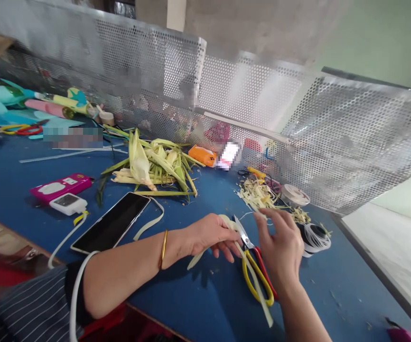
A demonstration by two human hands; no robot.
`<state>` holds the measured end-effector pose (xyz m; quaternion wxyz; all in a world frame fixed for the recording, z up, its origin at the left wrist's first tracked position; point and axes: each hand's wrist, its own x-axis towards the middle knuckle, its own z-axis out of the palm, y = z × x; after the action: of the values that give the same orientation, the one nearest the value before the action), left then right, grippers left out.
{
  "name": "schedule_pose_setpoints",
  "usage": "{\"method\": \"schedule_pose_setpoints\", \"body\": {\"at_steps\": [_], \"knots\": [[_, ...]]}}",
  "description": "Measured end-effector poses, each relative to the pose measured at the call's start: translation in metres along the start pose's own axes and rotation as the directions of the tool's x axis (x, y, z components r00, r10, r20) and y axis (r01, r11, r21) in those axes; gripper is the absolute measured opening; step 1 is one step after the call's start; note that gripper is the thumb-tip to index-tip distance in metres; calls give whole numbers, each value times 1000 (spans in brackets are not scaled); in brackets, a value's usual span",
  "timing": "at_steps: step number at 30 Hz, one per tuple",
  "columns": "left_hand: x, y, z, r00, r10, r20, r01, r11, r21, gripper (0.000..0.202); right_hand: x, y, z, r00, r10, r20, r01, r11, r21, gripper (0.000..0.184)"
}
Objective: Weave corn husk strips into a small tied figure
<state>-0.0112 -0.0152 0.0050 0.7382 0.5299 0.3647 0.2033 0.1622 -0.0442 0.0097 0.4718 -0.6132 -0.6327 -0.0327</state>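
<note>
My left hand [210,235] rests on the blue table [198,294], fingers curled round a pale leaf strip [258,289] that runs toward the near edge. My right hand [280,244] hovers just right of it, fingers bent and apart, over scissors [253,266] with yellow and red handles lying on the table. I cannot tell whether the right hand touches the strip.
A heap of green-yellow leaves [152,164] lies behind. A phone [111,223], a pink device [61,185] and a white charger [68,203] sit at the left. Shredded leaf scraps [258,194], a tape roll [294,194] and a thread spool [314,237] are at the right. A perforated metal screen [333,142] walls the back.
</note>
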Motion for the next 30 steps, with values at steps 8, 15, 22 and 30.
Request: {"method": "schedule_pose_setpoints", "body": {"at_steps": [8,15,22,30], "knots": [[-4,-2,14,996,-18,92,-3,975,220,27,-17,-19,20,686,139,714,-589,682,432,39],[-1,0,9,997,-61,-37,62,998,33,29,-19,-22,7,970,85,226,-214,737,642,13],[2,14,-8,973,-102,-205,29,943,-333,19,-24,-27,-1,847,-531,32,518,837,177,16],[4,20,-17,973,-110,-205,-40,791,-611,28,-30,-22,20,734,-665,141,674,738,-24,16]]}}
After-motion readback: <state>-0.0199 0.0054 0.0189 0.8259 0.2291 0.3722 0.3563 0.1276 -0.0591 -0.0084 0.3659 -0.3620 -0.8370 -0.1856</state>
